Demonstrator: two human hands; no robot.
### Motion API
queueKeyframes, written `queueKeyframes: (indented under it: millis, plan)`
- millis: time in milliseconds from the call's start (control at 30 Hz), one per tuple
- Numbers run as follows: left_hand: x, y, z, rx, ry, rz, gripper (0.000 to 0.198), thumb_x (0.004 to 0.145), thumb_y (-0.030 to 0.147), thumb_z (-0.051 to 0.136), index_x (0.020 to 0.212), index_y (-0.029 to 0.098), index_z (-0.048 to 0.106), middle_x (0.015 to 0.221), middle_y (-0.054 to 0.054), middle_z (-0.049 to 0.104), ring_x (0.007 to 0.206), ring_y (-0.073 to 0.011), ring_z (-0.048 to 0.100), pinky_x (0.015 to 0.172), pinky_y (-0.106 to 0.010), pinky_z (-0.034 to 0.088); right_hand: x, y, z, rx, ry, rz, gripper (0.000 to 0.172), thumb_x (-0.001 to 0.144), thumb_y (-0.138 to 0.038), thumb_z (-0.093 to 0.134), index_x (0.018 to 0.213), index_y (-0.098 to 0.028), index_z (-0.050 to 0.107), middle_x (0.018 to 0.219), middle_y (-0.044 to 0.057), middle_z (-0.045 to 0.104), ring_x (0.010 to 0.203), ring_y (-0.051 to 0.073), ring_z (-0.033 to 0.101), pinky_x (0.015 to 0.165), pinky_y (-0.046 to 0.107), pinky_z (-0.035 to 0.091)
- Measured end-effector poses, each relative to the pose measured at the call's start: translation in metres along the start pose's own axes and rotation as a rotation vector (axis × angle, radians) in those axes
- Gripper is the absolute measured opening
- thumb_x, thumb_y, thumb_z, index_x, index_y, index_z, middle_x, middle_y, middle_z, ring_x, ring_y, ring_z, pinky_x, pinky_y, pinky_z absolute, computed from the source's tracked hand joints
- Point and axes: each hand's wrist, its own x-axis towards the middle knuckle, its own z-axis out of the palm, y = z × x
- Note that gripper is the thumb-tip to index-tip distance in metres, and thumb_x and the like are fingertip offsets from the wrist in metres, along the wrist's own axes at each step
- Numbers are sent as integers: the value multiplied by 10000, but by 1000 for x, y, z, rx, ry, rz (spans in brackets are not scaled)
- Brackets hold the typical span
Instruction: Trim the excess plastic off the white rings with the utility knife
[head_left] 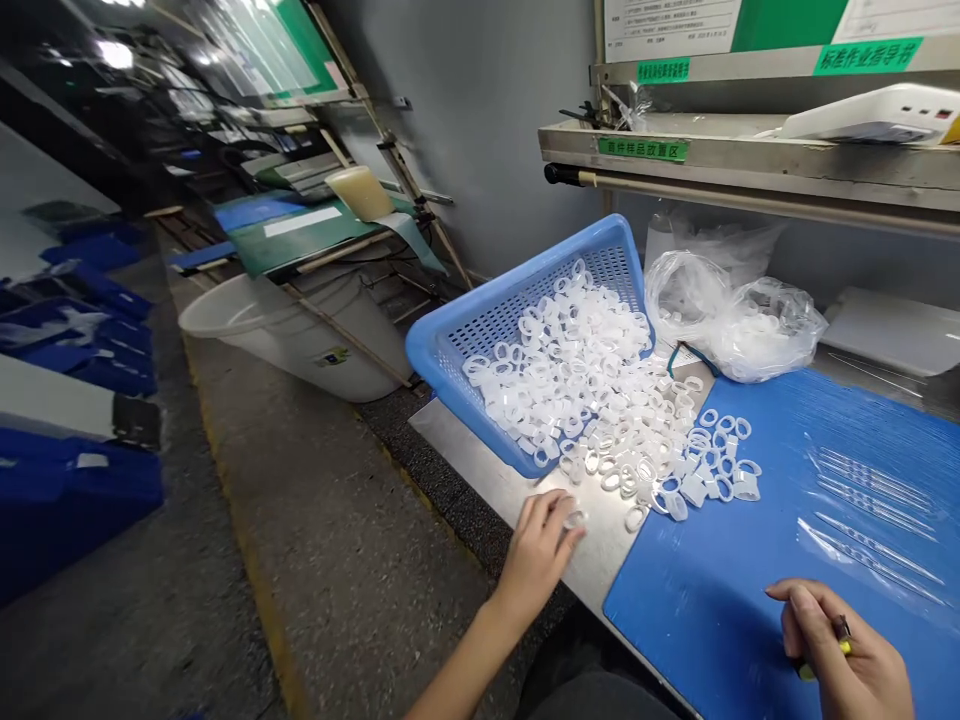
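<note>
My left hand point(534, 545) is at the metal table's near edge, with thumb and fingers closed around a translucent white plastic ring point(575, 519). Beside it, a blue perforated basket point(457, 345) lies tipped, and a heap of similar white rings point(585, 370) spills out of it onto the table and a blue mat point(705, 590). Over the mat's near right part, my right hand point(840, 640) is curled around a small tool with a black and yellow-green handle point(844, 640). Most of that tool is hidden by the fingers, so its kind does not show.
Clear plastic bags point(757, 325) stand behind the mat. Several slender pointed tools in clear wrapping point(877, 520) lie at its right. A shelf point(720, 165) with a white power strip point(877, 112) overhangs the back. Left of the table are a large white tub point(300, 330) and the floor aisle.
</note>
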Motion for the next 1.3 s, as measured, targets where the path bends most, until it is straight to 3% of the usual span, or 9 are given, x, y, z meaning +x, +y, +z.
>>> queueKeyframes:
  millis: [67, 200, 367, 500, 700, 900, 1100, 1233, 1300]
  plan:
    - [9, 17, 9, -80, -128, 58, 193, 927, 269, 504, 1082, 226, 611, 1047, -91, 639, 980, -250, 615, 799, -373, 577, 0, -1, 2, 24, 14, 4, 378, 831, -553, 564, 733, -205, 674, 508, -16, 490, 494, 147, 474, 489, 255, 359]
    - [30, 35, 25, -119, -191, 110, 200, 933, 246, 498, 1093, 205, 610, 1079, -104, 625, 1007, -255, 596, 828, -383, 566, 2, 1, 7, 57, 5, -15, 397, 848, -550, 552, 761, -187, 687, 504, -20, 477, 472, 134, 419, 467, 256, 315]
    - [61, 29, 29, -26, -169, 205, 366, 918, 376, 522, 1244, 214, 559, 1346, -178, 472, 1250, -354, 435, 989, -552, 424, 11, 1, 9, 35, -5, -47, 419, 863, -548, 532, 773, -171, 690, 491, -19, 481, 467, 132, 433, 456, 249, 317]
    - [87, 28, 37, 16, -311, 311, 428, 888, 354, 579, 1284, 193, 553, 1425, -200, 417, 1313, -406, 352, 1009, -606, 360, 15, 1, 9, -8, -60, -81, 434, 869, -552, 511, 750, -170, 679, 484, -16, 497, 450, 131, 455, 443, 241, 336]
    - [87, 30, 42, -79, -372, 462, 343, 934, 276, 503, 1256, 169, 550, 1198, -156, 598, 1090, -280, 529, 873, -436, 488, 14, 1, 12, -49, -80, -123, 409, 898, -519, 490, 749, -183, 669, 495, -18, 515, 462, 137, 483, 460, 236, 363]
    - [88, 30, 43, -191, -375, 523, 205, 921, 129, 473, 1002, 166, 658, 993, -97, 678, 903, -227, 565, 766, -359, 466, 11, -5, 11, -87, -127, -193, 392, 928, -467, 464, 769, -184, 683, 489, -22, 513, 441, 133, 501, 449, 228, 370]
    - [100, 41, 27, -375, -314, 371, 217, 945, 174, 471, 1088, 166, 634, 1032, -108, 691, 999, -246, 527, 861, -413, 450, 6, -11, 12, -159, -181, -300, 322, 955, -358, 459, 786, -182, 668, 502, -32, 500, 441, 119, 498, 453, 218, 362]
    - [98, 70, 7, -1029, -445, -26, 197, 902, 300, 592, 1048, 174, 633, 1000, -88, 696, 922, -196, 645, 817, -324, 522, 3, -24, 19, -141, -137, -317, 274, 942, -314, 476, 789, -181, 661, 517, -36, 501, 450, 112, 487, 464, 218, 357]
    - [93, 86, 1, -1271, -496, -123, 210, 880, 323, 626, 1037, 184, 640, 988, -77, 708, 899, -175, 673, 798, -280, 540, 3, -33, 23, -76, -127, -285, 233, 931, -307, 495, 845, -183, 672, 537, -34, 531, 468, 113, 501, 479, 216, 366]
